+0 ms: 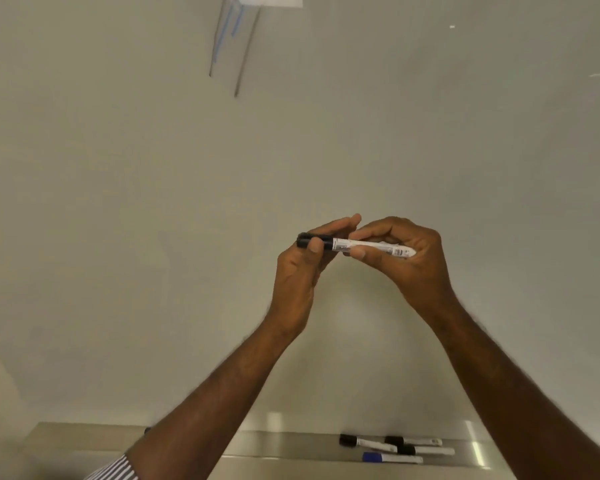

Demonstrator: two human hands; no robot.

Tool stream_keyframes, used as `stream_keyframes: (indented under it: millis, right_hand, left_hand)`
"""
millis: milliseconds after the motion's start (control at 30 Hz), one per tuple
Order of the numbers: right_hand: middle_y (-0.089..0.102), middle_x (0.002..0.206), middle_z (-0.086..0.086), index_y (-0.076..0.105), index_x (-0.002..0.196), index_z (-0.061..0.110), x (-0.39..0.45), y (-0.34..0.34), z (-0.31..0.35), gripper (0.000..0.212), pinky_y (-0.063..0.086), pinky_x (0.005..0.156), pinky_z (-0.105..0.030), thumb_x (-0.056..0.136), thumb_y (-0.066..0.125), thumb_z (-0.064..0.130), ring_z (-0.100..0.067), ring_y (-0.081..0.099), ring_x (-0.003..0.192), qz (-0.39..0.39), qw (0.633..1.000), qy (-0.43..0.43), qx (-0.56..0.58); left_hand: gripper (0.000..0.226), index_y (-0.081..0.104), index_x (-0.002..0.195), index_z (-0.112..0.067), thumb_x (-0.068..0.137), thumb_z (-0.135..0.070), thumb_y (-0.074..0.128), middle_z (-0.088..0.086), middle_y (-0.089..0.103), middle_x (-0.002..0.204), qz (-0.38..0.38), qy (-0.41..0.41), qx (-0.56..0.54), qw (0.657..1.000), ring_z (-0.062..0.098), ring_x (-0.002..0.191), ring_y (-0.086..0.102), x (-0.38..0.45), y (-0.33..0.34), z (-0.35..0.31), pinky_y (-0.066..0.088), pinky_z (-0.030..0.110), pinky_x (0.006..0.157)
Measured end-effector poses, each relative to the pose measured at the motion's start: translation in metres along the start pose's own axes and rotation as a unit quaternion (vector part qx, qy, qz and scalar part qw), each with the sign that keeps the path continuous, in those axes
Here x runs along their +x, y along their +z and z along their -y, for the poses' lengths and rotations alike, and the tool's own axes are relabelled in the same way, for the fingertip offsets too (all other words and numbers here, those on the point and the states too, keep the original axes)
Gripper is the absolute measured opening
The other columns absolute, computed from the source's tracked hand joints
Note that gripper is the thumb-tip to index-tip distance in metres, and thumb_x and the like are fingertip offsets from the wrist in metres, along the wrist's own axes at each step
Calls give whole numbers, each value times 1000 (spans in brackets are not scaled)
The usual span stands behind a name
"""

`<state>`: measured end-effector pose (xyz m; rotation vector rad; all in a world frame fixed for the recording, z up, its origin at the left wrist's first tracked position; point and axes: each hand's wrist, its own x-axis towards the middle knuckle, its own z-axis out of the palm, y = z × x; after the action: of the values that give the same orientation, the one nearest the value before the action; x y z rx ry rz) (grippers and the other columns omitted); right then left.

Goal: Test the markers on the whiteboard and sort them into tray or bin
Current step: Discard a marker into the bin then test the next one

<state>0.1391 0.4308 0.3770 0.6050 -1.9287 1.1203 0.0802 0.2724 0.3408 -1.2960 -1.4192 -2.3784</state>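
Observation:
A white marker [374,247] with a black cap [324,241] lies level in front of the whiteboard [153,202]. My left hand [302,271] pinches the black cap between thumb and fingers. My right hand [409,261] holds the white barrel, fingers curled round it. The cap sits on the barrel. Below, the metal tray [291,443] holds several markers: black-capped ones [364,442] [413,441] [425,450] and a blue-capped one [392,457].
Dark and blue test strokes [236,46] mark the board at the top. A white sheet [271,0] hangs at the top edge. No bin shows in view. A striped sleeve [115,471] shows at the bottom left.

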Motion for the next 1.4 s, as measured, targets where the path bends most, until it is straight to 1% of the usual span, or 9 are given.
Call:
stream_keyframes:
  millis: [100,300,533,733,967,1100,1200,1300,1400]
  right_hand:
    - [73,94,21,74,99,27,-19,-8,-11,21,52,81,-29,81,78,37,-7,69,89,20,998,-10,-62]
    - [68,93,32,70,99,39,-61,-14,-34,28,50,78,-23,84,68,62,0,68,85,43,993,37,-105]
    - [77,79,4,79,94,13,-119,-23,-69,25,52,63,-19,80,84,33,-15,71,64,86,985,147,-25]
    - [77,87,10,79,97,19,-173,-33,-97,20,55,66,-20,80,85,28,-13,72,74,102,966,234,-28]
    - [75,85,14,79,94,29,-255,-38,-123,16,57,72,-26,83,83,18,-10,70,78,82,924,369,-60]
    - [68,93,30,75,105,38,-313,-41,-138,16,50,78,-21,90,74,34,3,62,90,122,913,343,-186]
    - [70,103,23,72,115,41,-359,-44,-147,23,51,82,-21,92,67,42,0,61,96,132,891,324,-289]
    - [70,98,18,70,114,36,-402,-47,-152,27,56,69,-23,93,55,43,-10,65,89,151,877,291,-352]
    - [69,92,19,70,112,35,-439,-53,-154,26,52,58,-19,93,52,39,-8,64,80,199,849,293,-392]
  left_hand:
    - [41,65,125,-10,96,-39,61,9,71,124,-10,-47,15,999,30,122,64,-20,-8,16,51,42,105]
    - [25,69,110,-1,86,-7,69,14,77,97,-27,-118,20,993,34,91,75,-49,-9,47,62,39,82]
    - [24,77,100,-9,76,-11,78,10,78,94,-21,-187,61,980,32,86,76,-80,-5,88,63,39,79]
    - [29,78,99,-14,77,5,80,3,79,95,21,-244,107,964,21,89,76,-114,2,128,58,25,82]
    - [23,80,98,-15,80,0,80,4,79,89,52,-314,144,937,23,83,75,-160,16,181,61,34,80]
    - [23,80,104,-11,84,1,76,-1,79,97,90,-347,154,921,17,92,75,-192,26,211,56,27,85]
    - [25,80,106,-17,84,-6,78,-6,78,101,123,-350,184,910,13,97,74,-219,33,232,55,27,87]
    - [26,80,108,-29,85,-18,80,-10,78,100,171,-353,234,890,14,93,74,-245,39,257,58,35,87]
    - [21,78,112,-31,91,-29,73,-13,77,102,246,-322,297,865,2,90,70,-271,48,277,56,27,83]
